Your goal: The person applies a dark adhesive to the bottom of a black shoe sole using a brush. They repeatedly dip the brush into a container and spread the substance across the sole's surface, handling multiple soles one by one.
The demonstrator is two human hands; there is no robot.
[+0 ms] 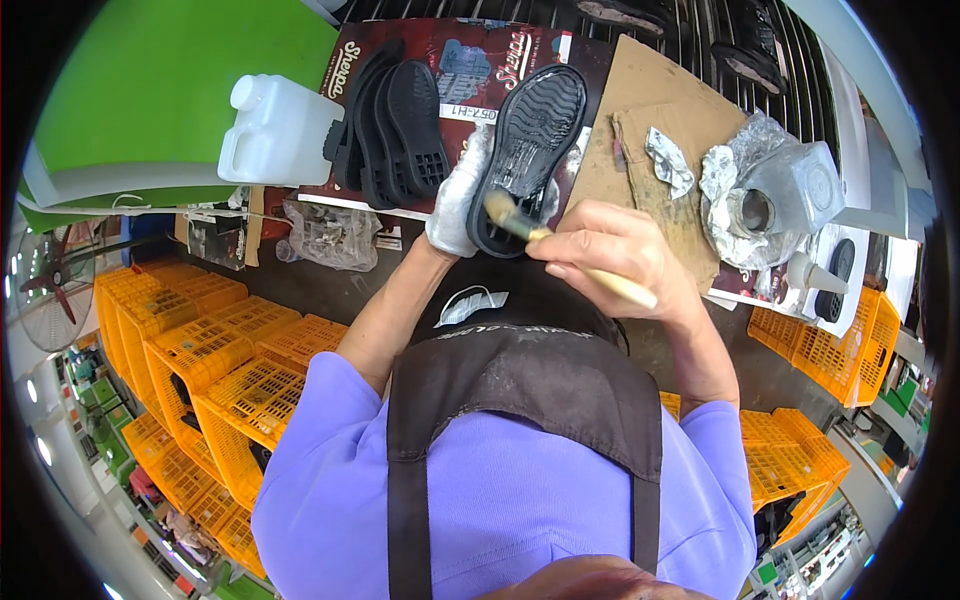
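Note:
A black shoe sole [541, 115] is held tilted over the work surface, its wavy-ridged face turned up. My left hand [463, 200], in a white glove, grips the sole along its left edge. Wet, shiny streaks show on the middle of that face. Bare, my right hand [625, 250] is closed round the pale handle of a brush [503, 210], whose bristles touch the lower part of the sole. To the left, several more black soles [415, 105] stand leaning together on a dark red printed board [465, 38].
A white plastic jug [275, 135] stands at the left. On the right are brown cardboard [640, 90], a crumpled whitish wad [668, 165] and a tipped clear container [805, 185] in plastic wrap. Orange crates [245, 400] stand on both sides; a slatted rack [480, 10] lies beyond.

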